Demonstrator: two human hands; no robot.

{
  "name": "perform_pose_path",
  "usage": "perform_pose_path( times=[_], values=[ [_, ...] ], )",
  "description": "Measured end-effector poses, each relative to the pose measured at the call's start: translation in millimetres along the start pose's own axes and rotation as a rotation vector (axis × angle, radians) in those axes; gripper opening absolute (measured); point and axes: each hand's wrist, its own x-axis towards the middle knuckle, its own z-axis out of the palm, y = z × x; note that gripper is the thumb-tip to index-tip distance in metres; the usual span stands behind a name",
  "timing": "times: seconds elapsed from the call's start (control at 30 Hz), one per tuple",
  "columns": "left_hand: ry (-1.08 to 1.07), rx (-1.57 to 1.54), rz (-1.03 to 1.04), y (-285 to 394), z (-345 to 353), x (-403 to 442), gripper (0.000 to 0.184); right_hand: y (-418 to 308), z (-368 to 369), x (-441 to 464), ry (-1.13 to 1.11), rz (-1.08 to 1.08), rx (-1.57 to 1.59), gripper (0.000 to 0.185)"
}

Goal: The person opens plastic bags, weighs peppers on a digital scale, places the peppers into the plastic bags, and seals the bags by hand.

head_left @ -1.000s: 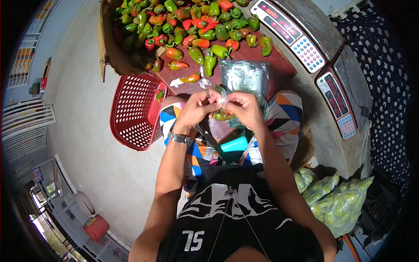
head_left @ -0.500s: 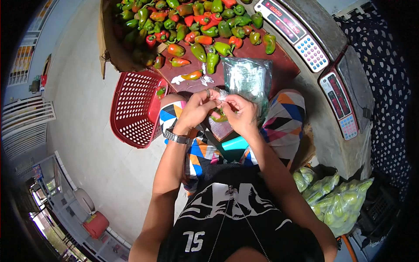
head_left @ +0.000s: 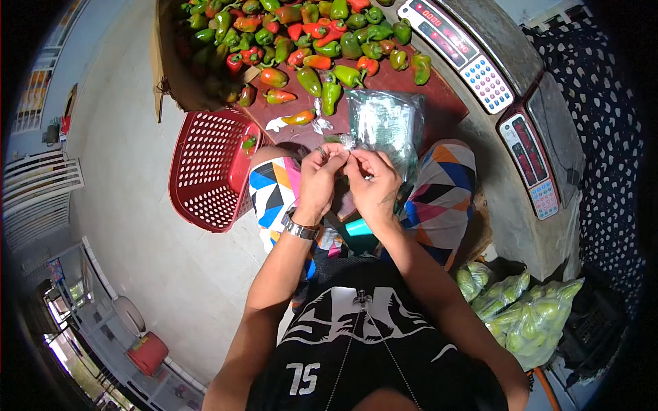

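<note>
Left hand: the left hand (head_left: pixel 319 171) had its fingers pinched on the gathered top of a clear bag (head_left: pixel 348 142); a watch (head_left: pixel 299 228) circled the wrist.
Right hand: the right hand (head_left: pixel 374 179) met it from the other side, thumb and forefinger grasping the same gathered plastic.
Clear bag: it was between the two hands, above the near edge of the red bench (head_left: pixel 442 103); its lower part was hidden.
Plastic sheets: a stack of plastic bags (head_left: pixel 385 120) lay on the bench just beyond the right hand.
Peppers: green, orange and red peppers (head_left: pixel 309 81) lay on the bench, many heaped by a cardboard box (head_left: pixel 162 68).
Basket: a red basket (head_left: pixel 177 185) stood left of the bench, a pepper inside.
Scales: two scales (head_left: pixel 488 85) were at the right.
</note>
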Motion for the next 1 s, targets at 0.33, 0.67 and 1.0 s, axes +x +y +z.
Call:
perform_pose_path(
  times=[0.33, 0.67, 1.0],
  values=[
    [0.024, -0.172, 0.001, -6.6, 3.6, -6.1, 0.01, 1.3, 0.5, 2.2, -0.077, 0.4, 0.222, 0.013],
    [0.024, -0.19, -0.089, -6.6, -8.3, -2.4, 0.009, 13.3, 7.6, 5.7, -0.083, -0.105, -0.177, 0.016],
    [0.264, 0.676, 0.258, 26.4, 0.1, -7.2, 0.014, 17.5, 1.6, 17.7, -0.391, -0.309, -0.564, 0.028]
  ],
)
